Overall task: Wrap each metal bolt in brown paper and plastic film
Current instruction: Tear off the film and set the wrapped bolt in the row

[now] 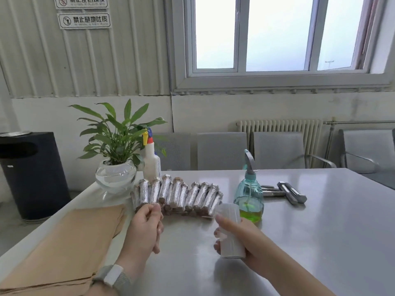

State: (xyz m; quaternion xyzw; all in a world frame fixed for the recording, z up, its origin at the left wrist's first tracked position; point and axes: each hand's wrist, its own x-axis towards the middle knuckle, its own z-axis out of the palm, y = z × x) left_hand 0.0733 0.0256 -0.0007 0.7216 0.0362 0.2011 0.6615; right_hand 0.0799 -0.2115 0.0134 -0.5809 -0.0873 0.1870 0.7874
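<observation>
Bolts [287,192] still bare sit far right behind the spray bottle [249,194], so with right hand [241,238] gripping the film roll [230,229] and left hand [147,227] pinching a wrapped one [144,194] (seat it snug in the row [181,195]), grab paper [70,246] next.

On the table [320,221], at left, a stack of paper sheets [70,248]; behind it a potted plant [116,163], just right of that a spray bottle [152,161]. In the middle, a row of wrapped bolts [181,194]; to its right a second sprayer [249,197], with bare bolts [288,192] behind. Chairs [277,150] beyond the table.
</observation>
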